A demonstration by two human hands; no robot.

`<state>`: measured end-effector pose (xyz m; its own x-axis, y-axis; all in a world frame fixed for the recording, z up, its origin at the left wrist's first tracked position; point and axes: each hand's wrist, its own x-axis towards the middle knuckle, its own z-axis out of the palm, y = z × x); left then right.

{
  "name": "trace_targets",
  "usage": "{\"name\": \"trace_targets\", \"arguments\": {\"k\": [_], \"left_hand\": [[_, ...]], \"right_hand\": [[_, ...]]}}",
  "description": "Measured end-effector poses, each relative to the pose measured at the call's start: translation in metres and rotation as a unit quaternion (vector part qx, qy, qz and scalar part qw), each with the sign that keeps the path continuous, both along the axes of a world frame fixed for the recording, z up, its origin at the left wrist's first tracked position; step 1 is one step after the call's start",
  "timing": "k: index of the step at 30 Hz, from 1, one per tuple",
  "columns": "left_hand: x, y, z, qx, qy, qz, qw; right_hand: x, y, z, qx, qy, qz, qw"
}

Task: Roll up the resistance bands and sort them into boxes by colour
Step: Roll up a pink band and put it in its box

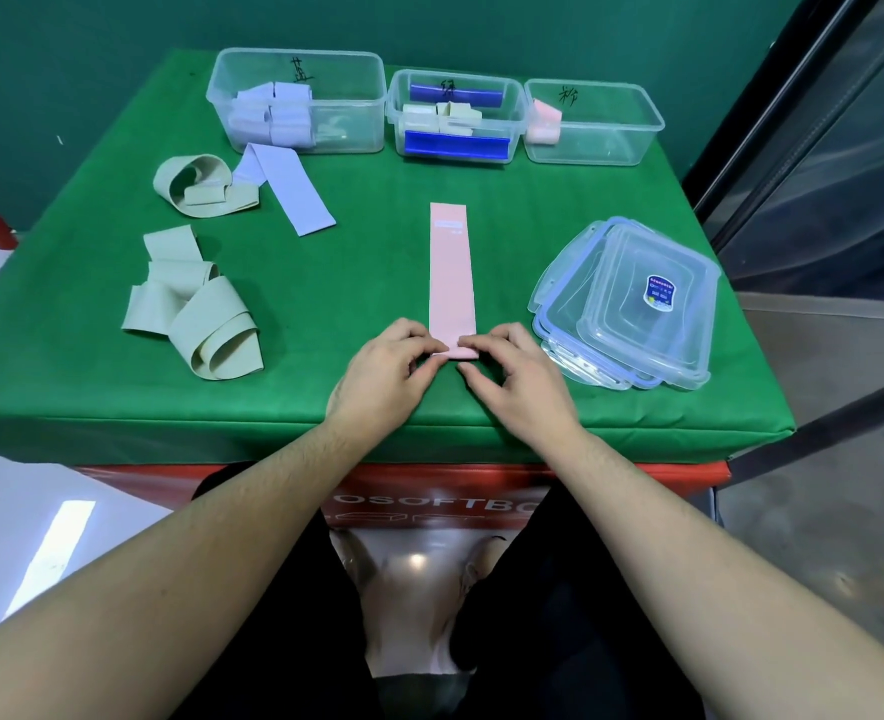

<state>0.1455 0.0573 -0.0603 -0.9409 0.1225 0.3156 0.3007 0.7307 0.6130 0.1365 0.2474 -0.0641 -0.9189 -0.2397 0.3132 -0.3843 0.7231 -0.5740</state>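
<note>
A pink resistance band lies flat and lengthwise on the green table. Its near end is folded into a small roll, which my left hand and my right hand pinch from either side. Three clear boxes stand along the far edge: the left box holds pale blue rolls, the middle box holds pale green rolls, and the right box holds a pink roll. Loose pale green bands and a pale blue band lie at the left.
A stack of clear lids with blue seals lies right of my right hand. The table's front edge runs just under my wrists. A dark glass panel stands at the far right.
</note>
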Motion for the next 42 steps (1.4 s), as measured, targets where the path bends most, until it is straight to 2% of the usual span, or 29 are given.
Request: {"name": "trace_targets", "arguments": {"k": [7,21,33,42], "left_hand": [[0.0029,-0.0025,0.0021,0.009,0.001,-0.022,1.0],[0.0007,0.0,-0.0031,-0.013,-0.003,0.007,1.0],[0.0038,-0.0011,0.0005,-0.007,0.011,-0.01,1.0],[0.0021,-0.0009,-0.0045,-0.016,0.023,-0.007,1.0]], "right_hand": [[0.0001,0.0024,-0.0005,-0.021,0.014,0.031,0.999],[-0.0042,-0.0037,-0.0008,-0.002,-0.021,-0.014,1.0],[-0.0011,0.0039,-0.0051,-0.074,0.005,0.029,0.997],[0.0003,0.0007,-0.0025,-0.038,-0.02,-0.002,0.999]]}}
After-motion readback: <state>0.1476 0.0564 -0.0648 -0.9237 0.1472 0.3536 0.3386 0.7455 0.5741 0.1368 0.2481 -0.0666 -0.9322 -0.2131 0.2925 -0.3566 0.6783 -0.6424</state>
